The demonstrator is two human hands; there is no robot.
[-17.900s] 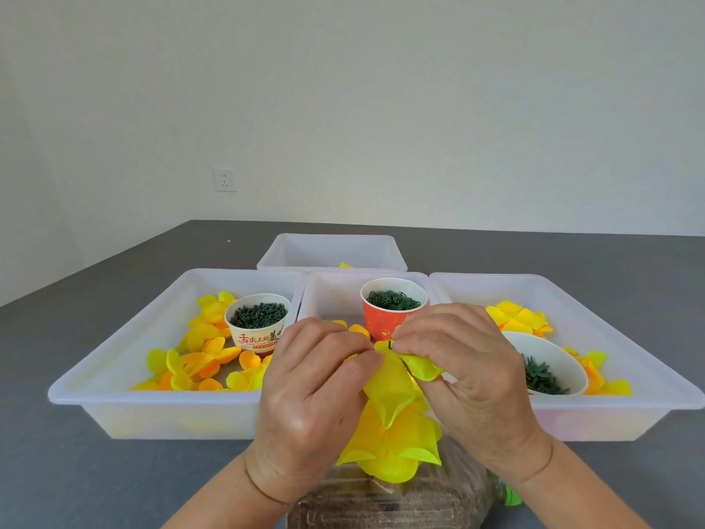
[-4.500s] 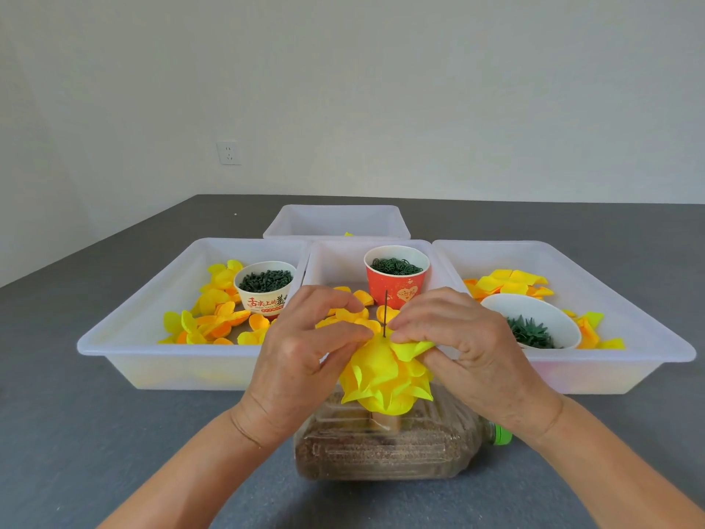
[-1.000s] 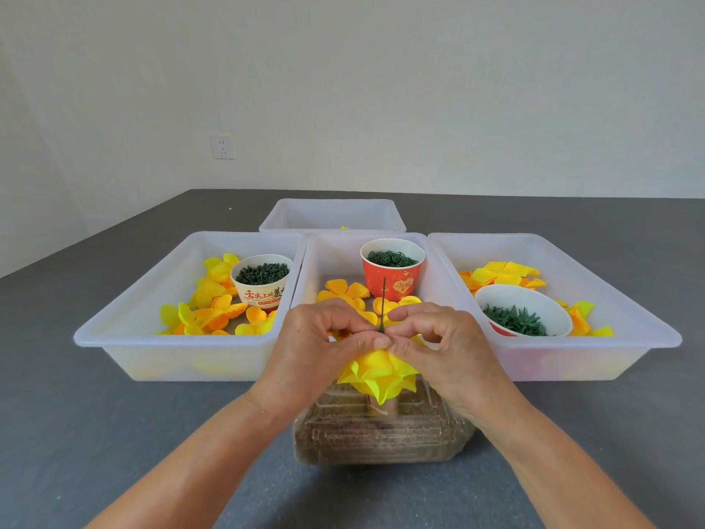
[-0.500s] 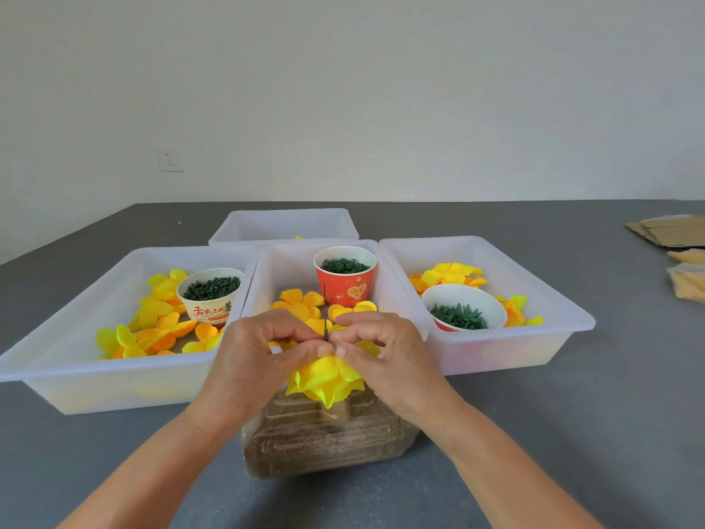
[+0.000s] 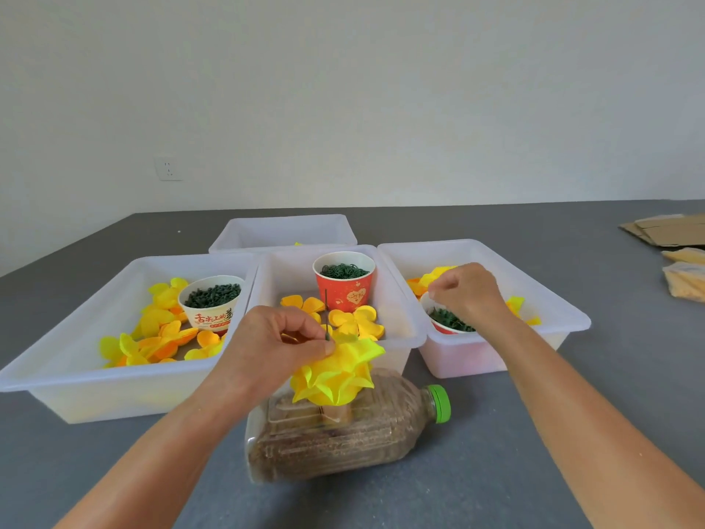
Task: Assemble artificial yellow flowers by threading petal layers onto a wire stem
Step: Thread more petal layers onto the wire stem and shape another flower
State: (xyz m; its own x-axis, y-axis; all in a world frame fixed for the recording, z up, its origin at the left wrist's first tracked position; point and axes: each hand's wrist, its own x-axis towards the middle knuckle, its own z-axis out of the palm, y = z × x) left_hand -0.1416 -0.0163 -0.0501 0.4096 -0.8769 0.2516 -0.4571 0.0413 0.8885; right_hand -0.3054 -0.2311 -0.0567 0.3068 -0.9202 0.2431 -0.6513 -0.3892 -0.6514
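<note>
Sand-filled bottle (image 5: 343,433) lies nearest, its top partly hidden by the yellow flower (image 5: 335,376). Left hand (image 5: 274,349) pinches the wire stem (image 5: 326,315) above the petals. Right hand (image 5: 469,295) hides part of a white bowl (image 5: 446,326) in the right tray (image 5: 564,318); its fingertips pinch together, on what I cannot tell. Left cup (image 5: 211,303) shows red writing. Gray table (image 5: 610,395) lies bare beside.

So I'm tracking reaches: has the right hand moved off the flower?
Yes. The right hand left the yellow flower, going right to the white bowl.
</note>
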